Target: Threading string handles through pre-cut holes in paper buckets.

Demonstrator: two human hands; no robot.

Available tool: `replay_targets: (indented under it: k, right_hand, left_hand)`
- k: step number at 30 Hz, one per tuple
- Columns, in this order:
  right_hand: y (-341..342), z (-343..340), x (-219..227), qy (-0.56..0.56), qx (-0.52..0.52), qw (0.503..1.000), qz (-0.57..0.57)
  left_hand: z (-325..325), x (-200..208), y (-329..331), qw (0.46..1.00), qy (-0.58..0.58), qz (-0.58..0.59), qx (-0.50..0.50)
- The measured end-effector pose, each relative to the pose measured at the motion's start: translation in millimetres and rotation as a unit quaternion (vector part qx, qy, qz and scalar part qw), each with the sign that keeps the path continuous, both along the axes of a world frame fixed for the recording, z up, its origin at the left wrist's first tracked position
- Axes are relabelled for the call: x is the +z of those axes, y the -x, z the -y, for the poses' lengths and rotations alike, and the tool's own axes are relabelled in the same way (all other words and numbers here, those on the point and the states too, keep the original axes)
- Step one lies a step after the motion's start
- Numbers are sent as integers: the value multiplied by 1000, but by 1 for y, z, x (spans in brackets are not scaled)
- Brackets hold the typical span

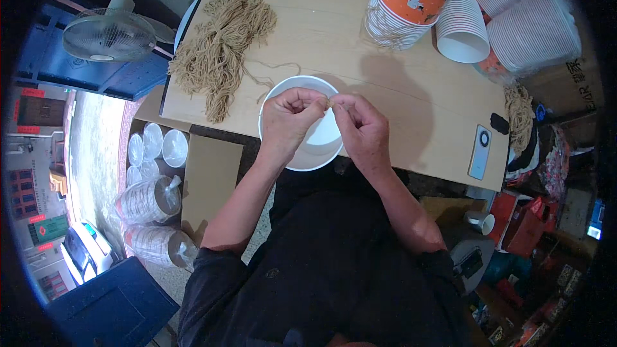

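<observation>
My left hand [288, 121] and my right hand [366, 130] meet fingertip to fingertip over a round white paper bucket [321, 136]. Both are closed in a pinch, and a small bit of tan cord [330, 102] shows between them. Most of that cord is hidden by the fingers. The bucket stands open end up at the near edge of the table, and its far rim shows beyond my hands. Left of it lies a big bundle of tan cord [222, 45], from which loose strands trail toward the bucket.
Stacked paper buckets [411, 0], the top one orange and teal, stand at the table's far right. White nested cups [464, 29] and wrapped stacks [533, 29] lie beside them. A phone [480, 151] rests near the right edge. A fan [109, 35] is at far left, above bagged containers [151, 199].
</observation>
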State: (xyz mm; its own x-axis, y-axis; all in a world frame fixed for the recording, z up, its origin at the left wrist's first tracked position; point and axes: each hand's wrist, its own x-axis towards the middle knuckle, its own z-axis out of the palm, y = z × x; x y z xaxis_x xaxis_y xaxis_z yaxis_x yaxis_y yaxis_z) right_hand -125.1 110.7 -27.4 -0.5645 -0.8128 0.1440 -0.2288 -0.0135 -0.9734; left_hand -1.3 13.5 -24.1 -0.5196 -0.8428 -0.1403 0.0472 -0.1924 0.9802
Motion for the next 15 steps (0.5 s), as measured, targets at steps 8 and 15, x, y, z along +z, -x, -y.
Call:
replay_targets:
  k: [8,15]
  right_hand:
    - [0,1,1,1,-18,1000,-6]
    - [-2,-4,1,-3,-5,1000,-15]
  left_hand:
    - [1,-2,0,1000,19,9,9]
    - [-2,1,2,1000,20,-6,20]
